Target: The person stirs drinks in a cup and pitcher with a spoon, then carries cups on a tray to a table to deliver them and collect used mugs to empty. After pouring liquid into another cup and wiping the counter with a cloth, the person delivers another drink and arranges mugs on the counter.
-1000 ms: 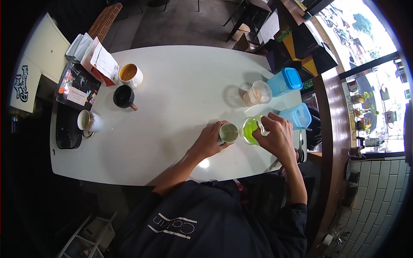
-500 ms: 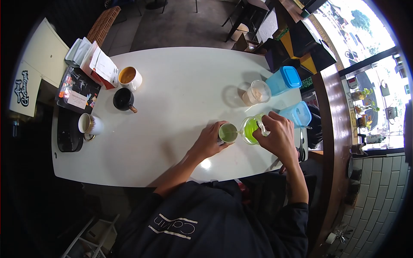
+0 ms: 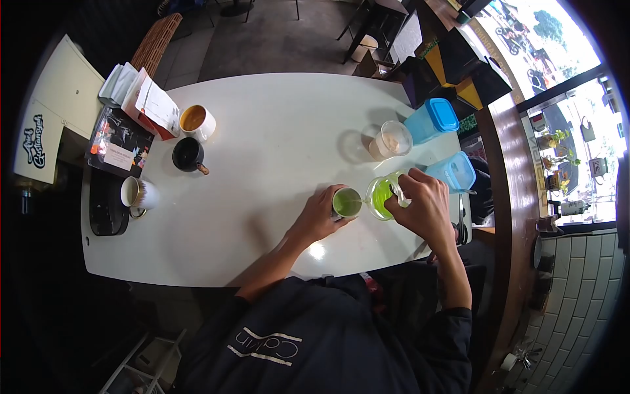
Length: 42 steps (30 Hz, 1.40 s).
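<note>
My left hand [image 3: 318,215] is wrapped round a cup [image 3: 346,202] with pale green liquid inside, its mouth facing up toward the camera. Just right of it, my right hand [image 3: 423,207] grips the handle of a clear glass pitcher [image 3: 379,197] holding bright green liquid. The pitcher is tilted toward the cup, and a thin pale stream runs from its spout into the cup. Beyond the pitcher stands a clear plastic cup [image 3: 392,140] with something pale in it.
On the white table [image 3: 275,131] stand a blue-lidded container [image 3: 433,121], an open blue container [image 3: 453,172], a white mug [image 3: 197,122], a black cup [image 3: 189,155] and a white cup [image 3: 139,193]. A black tray [image 3: 107,203] and papers [image 3: 154,102] lie at the left.
The liquid in the cup looks greener and somewhat fuller than before. Both hands have kept nearly the same place, and the view has shifted slightly.
</note>
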{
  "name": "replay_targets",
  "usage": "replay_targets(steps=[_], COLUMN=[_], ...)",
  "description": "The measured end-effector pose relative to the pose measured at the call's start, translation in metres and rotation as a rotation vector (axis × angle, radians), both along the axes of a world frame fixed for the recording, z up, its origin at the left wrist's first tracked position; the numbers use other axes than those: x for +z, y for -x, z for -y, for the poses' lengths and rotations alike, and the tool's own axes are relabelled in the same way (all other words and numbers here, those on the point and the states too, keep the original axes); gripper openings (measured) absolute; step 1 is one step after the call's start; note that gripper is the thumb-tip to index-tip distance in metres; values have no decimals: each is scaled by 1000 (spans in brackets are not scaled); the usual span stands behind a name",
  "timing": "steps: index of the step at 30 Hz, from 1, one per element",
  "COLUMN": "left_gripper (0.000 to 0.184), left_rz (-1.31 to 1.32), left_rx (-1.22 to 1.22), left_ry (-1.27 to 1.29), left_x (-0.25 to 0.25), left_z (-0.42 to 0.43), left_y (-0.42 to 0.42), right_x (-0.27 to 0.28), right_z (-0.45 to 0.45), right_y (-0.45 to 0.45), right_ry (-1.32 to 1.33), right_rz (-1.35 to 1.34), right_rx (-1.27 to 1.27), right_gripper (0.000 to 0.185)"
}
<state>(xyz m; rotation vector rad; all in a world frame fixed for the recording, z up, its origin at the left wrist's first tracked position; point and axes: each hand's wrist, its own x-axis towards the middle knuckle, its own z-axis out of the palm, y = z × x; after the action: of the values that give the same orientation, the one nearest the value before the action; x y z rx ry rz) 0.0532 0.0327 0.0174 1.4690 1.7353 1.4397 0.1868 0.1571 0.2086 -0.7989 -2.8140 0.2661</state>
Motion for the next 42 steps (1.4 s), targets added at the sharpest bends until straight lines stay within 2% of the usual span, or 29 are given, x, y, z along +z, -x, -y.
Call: replay_targets(steps=[42], left_gripper=[66], left_rz=[15], left_rx=[-2], left_ry=[30], left_x=[0], left_z=[0], left_y=[-2], right_x=[-4], right_z=[1], right_y=[-1], right_ry=[-30], right_rz=[4], right_rx=[12], right_gripper=[22])
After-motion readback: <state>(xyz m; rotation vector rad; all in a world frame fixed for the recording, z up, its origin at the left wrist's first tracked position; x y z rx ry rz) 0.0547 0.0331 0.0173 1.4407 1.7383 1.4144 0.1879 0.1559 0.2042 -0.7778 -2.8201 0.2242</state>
